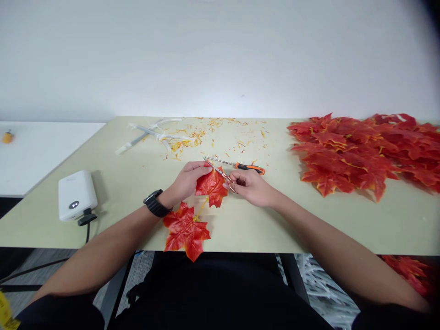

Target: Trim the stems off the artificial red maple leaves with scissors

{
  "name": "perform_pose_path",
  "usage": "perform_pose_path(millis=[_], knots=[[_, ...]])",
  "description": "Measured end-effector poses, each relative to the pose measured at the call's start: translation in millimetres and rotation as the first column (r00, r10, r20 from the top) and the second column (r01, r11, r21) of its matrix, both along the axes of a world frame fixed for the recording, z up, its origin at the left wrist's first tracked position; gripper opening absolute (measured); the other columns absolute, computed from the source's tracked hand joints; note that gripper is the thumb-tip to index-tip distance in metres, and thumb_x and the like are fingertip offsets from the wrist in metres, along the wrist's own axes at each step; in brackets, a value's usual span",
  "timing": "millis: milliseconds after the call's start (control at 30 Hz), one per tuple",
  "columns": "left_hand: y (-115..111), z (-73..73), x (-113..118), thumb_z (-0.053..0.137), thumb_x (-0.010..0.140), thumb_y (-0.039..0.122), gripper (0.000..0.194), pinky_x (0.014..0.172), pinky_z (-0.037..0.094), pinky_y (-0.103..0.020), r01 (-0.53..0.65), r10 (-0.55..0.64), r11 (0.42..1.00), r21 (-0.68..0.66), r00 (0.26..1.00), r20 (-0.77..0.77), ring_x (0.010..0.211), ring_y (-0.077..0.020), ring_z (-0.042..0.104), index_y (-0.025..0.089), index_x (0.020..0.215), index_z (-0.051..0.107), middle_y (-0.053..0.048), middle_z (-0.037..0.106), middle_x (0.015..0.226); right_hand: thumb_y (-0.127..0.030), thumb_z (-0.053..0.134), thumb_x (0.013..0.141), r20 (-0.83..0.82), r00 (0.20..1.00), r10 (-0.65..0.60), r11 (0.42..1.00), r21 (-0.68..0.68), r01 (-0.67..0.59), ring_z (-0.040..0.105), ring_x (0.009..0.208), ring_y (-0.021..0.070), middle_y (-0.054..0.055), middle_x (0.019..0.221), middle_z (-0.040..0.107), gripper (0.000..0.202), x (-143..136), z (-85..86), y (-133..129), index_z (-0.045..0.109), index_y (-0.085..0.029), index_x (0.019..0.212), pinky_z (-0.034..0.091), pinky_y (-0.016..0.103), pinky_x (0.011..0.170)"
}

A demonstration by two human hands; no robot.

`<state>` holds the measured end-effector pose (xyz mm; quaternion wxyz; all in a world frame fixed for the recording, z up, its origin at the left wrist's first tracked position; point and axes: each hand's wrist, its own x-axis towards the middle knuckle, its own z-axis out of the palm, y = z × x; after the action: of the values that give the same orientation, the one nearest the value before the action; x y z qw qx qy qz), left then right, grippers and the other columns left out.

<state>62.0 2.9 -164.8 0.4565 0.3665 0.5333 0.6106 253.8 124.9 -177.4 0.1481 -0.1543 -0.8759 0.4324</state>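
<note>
Near the middle of the table, my left hand [188, 182] pinches the edge of a red maple leaf [213, 187]. My right hand [252, 187] is closed on the handles of small metal scissors [221, 172], whose blades lie across the leaf's upper edge. A yellow stem joins this leaf to a second red leaf [186, 230], which hangs partly over the table's front edge. Just beyond my hands lies a screwdriver [244, 167] with an orange and black handle.
A large pile of red leaves [347, 156] covers the table's right side. Yellow clippings [187, 143] and white plastic strips [147, 132] lie at the back. A white power bank [77, 195] with a cable [88, 229] sits at the left.
</note>
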Motion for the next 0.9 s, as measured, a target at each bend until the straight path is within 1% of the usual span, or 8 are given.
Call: perform_pose_path(millis=[133,267,367,500,567,633,767,900], knots=[[0,0.6,1,0.081,0.067,0.039,0.03,0.045,0.031,-0.02,0.002,-0.002,1.0,-0.004,1.0,0.006,0.047,-0.0072,0.043,0.016,0.063,0.063,0.004,0.051,0.054,-0.042,0.063,0.094,0.001,1.0,-0.006,1.0,0.007,0.006,0.029,0.059,0.0091,-0.005,0.063,0.035,0.043,0,-0.8,0,0.036,-0.02,0.068,0.024,0.026,0.055],[0,1.8,2,0.081,0.067,0.04,0.032,0.044,0.03,-0.02,0.019,-0.019,1.0,-0.006,1.0,-0.005,0.046,-0.0069,0.042,0.016,0.061,0.061,0.004,0.049,0.052,-0.04,0.062,0.094,-0.003,1.0,-0.009,1.0,-0.016,0.009,0.029,0.059,0.0091,-0.005,0.063,0.035,0.042,1,-0.3,0,0.036,-0.02,0.067,0.024,0.027,0.055],[-1,1.9,2,0.08,0.069,0.04,0.031,0.044,0.03,-0.021,0.025,-0.025,1.0,-0.011,1.0,-0.011,0.046,-0.0072,0.042,0.016,0.062,0.061,0.004,0.049,0.053,-0.039,0.062,0.093,0.009,1.0,-0.021,0.999,-0.037,0.021,0.03,0.059,0.0094,-0.004,0.063,0.037,0.041,2,-0.1,0,0.037,-0.02,0.067,0.025,0.027,0.056],[-1,1.3,2,0.079,0.07,0.039,0.029,0.044,0.03,-0.021,0.039,-0.039,0.999,-0.01,0.999,-0.006,0.046,-0.0077,0.042,0.016,0.063,0.061,0.003,0.05,0.053,-0.041,0.065,0.092,0.019,0.999,-0.034,0.997,-0.063,0.035,0.029,0.058,0.0093,-0.004,0.062,0.037,0.043,1,-1.0,0,0.038,-0.02,0.066,0.024,0.027,0.055],[-1,1.4,2,0.079,0.07,0.038,0.029,0.044,0.03,-0.021,0.033,-0.033,0.999,-0.008,0.999,-0.004,0.046,-0.0075,0.041,0.016,0.064,0.061,0.004,0.049,0.053,-0.043,0.065,0.091,-0.006,0.999,-0.044,0.995,-0.092,0.043,0.03,0.058,0.0095,-0.004,0.062,0.037,0.044,0,-0.9,0,0.038,-0.02,0.066,0.025,0.027,0.055],[-1,2.2,2,0.08,0.071,0.039,0.03,0.044,0.029,-0.021,0.027,-0.027,1.0,0.001,1.0,-0.003,0.047,-0.0071,0.041,0.016,0.065,0.061,0.004,0.049,0.055,-0.047,0.066,0.091,-0.055,0.995,-0.083,0.989,-0.13,0.075,0.032,0.06,0.0101,-0.003,0.064,0.039,0.045,-1,0.4,0,0.039,-0.02,0.066,0.027,0.027,0.057],[-1,4.5,4,0.08,0.075,0.043,0.035,0.046,0.029,-0.02,0.044,-0.043,0.998,0.036,0.998,-0.04,0.049,-0.0066,0.039,0.016,0.067,0.059,0.004,0.049,0.058,-0.055,0.066,0.089,-0.138,0.966,-0.221,0.96,-0.207,0.19,0.038,0.064,0.011,-0.002,0.065,0.045,0.048,-3,5.8,1,0.043,-0.02,0.066,0.031,0.027,0.06],[-1,2.9,2,0.076,0.081,0.048,0.039,0.047,0.027,-0.022,0.085,-0.077,0.995,0.058,0.989,-0.123,0.05,-0.0069,0.036,0.017,0.068,0.057,0.004,0.046,0.059,-0.063,0.071,0.084,-0.15,0.934,-0.325,0.901,-0.35,0.257,0.052,0.069,0.0125,0.002,0.075,0.061,0.051,-4,11.2,3,0.05,-0.019,0.069,0.04,0.028,0.065]])
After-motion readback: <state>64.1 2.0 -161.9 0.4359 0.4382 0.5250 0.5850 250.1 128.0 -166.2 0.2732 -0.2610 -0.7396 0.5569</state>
